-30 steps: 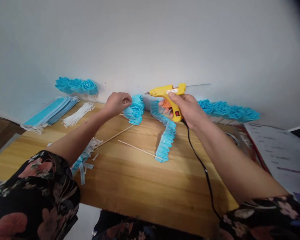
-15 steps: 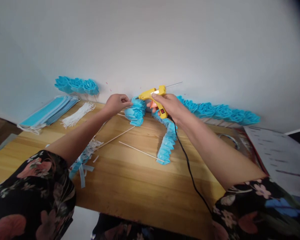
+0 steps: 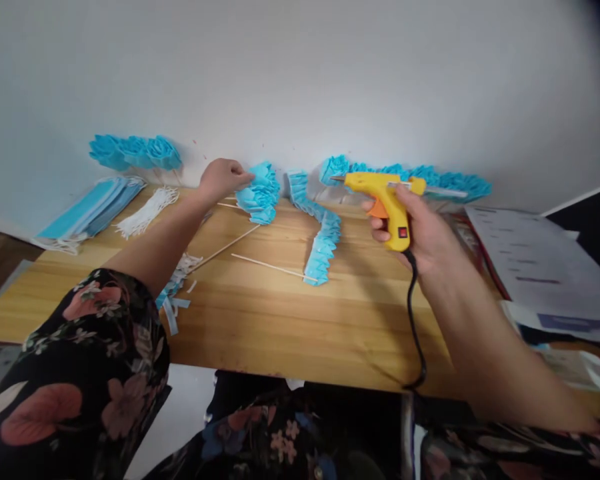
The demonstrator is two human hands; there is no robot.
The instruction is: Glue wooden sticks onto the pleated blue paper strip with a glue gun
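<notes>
My left hand [image 3: 223,179] is closed on a blue pleated rosette [image 3: 261,193] at the far edge of the wooden table [image 3: 280,320], near the wall. My right hand [image 3: 420,230] grips a yellow glue gun [image 3: 387,197] by its handle, nozzle pointing left, held above the table's right part. Its black cord [image 3: 414,320] hangs down past the front edge. A blue pleated strip [image 3: 320,233] curves across the table between my hands. Two thin wooden sticks [image 3: 267,265] lie in front of it.
Blue rosettes on sticks [image 3: 135,152] lean on the wall at the far left; another row [image 3: 420,177] lies behind the glue gun. A stack of blue masks [image 3: 87,212], white elastic loops [image 3: 147,212] and cut scraps [image 3: 175,293] lie left. Papers [image 3: 535,267] cover the right.
My right hand has pulled the glue gun away from the rosette, to the right and toward me. My left hand has stayed on the rosette. The view has shifted.
</notes>
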